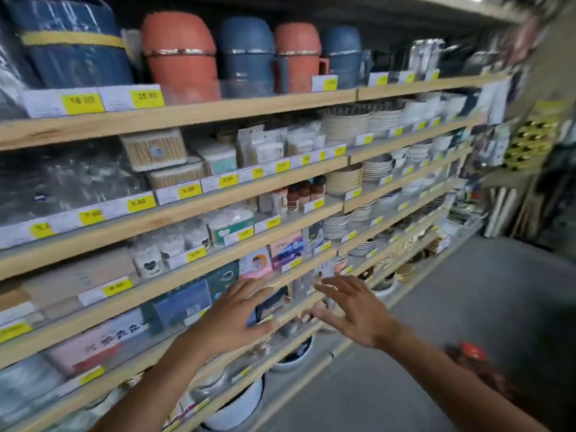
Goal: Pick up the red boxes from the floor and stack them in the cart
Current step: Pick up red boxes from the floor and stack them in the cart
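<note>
My left hand [240, 316] and my right hand [355, 310] are both stretched out in front of me, fingers spread and straight, holding nothing. They hover before the lower shelves of a shop rack. A blurred red object [472, 353] shows at the lower right behind my right forearm, low near the floor; whether it is a red box or part of the cart I cannot tell. No cart is plainly in view.
A long wooden shelf rack [193, 110] fills the left and centre, packed with flasks [180, 54], boxed goods and stacked bowls [346, 123] with yellow price tags. Grey floor [467, 307] runs along the right. More goods hang at the aisle's far end [530, 141].
</note>
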The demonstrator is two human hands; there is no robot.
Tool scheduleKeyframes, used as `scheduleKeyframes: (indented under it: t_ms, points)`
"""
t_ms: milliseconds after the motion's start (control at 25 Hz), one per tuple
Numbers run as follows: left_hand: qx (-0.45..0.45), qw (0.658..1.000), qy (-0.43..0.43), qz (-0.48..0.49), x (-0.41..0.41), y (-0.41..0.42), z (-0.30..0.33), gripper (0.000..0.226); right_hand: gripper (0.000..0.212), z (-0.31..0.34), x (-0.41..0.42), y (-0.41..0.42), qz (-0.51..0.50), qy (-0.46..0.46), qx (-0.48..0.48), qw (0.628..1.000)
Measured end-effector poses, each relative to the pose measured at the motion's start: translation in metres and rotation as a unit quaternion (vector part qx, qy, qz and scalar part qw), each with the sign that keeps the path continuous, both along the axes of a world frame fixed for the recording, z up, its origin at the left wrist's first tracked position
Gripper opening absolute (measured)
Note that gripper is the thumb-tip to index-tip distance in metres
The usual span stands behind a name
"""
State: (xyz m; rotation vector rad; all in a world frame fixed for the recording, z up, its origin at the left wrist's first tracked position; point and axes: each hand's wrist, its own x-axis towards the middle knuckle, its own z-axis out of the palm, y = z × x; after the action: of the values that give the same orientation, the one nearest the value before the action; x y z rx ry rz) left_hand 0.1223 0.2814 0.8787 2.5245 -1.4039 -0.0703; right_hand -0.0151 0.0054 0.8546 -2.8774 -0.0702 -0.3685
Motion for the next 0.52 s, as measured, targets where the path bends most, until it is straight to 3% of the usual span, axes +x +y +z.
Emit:
scheduleKeyframes:
  t_ms: [200,520]
  points:
    - [-0.037,0.993,0.004,-0.111,0.023,-0.097,-0.01,0.078,0.067,-0.002,-0.036,-0.052,-0.117,0.014,-0.008,0.993]
    - [-0.082,0.963,0.031,-0.256,0.065,-0.234,-0.016,0.084,0.083,0.018,-0.07,-0.117,-0.32,0.015,0.022,0.947]
